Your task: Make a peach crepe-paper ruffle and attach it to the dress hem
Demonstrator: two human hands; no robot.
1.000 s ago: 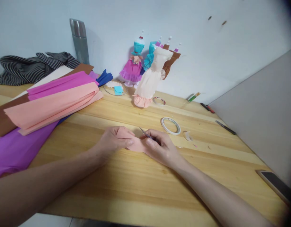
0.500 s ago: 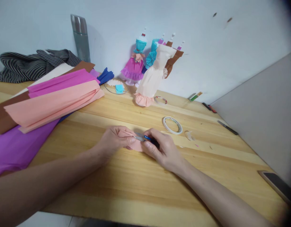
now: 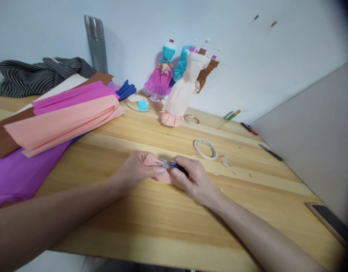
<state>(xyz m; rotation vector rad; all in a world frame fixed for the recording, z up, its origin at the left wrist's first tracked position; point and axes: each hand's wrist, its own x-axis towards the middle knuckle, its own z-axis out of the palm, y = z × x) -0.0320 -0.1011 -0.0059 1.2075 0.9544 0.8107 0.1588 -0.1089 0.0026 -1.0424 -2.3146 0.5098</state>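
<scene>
Near the middle of the table, my left hand (image 3: 138,166) pinches a small piece of peach crepe paper (image 3: 164,176) between thumb and fingers. My right hand (image 3: 192,177) is closed around the dark and blue handles of a pair of scissors (image 3: 165,164). The metal blades point left, against the paper and close to my left thumb. Part of the paper passes under my right fingers, and most of the handles is hidden in my palm. Just beyond my right hand lies a white roll of tape (image 3: 195,148).
Folded crepe paper sheets (image 3: 63,124) cover the left side, by a striped cloth (image 3: 43,77) and a bottle (image 3: 96,45). Mini dress forms in paper dresses (image 3: 178,90) stand at the back. A craft knife (image 3: 270,152) and a phone (image 3: 329,223) lie at right.
The scissor blades now show more apart, and the paper by my left fingers has shifted and stands up more. Both hands stay in nearly the same place.
</scene>
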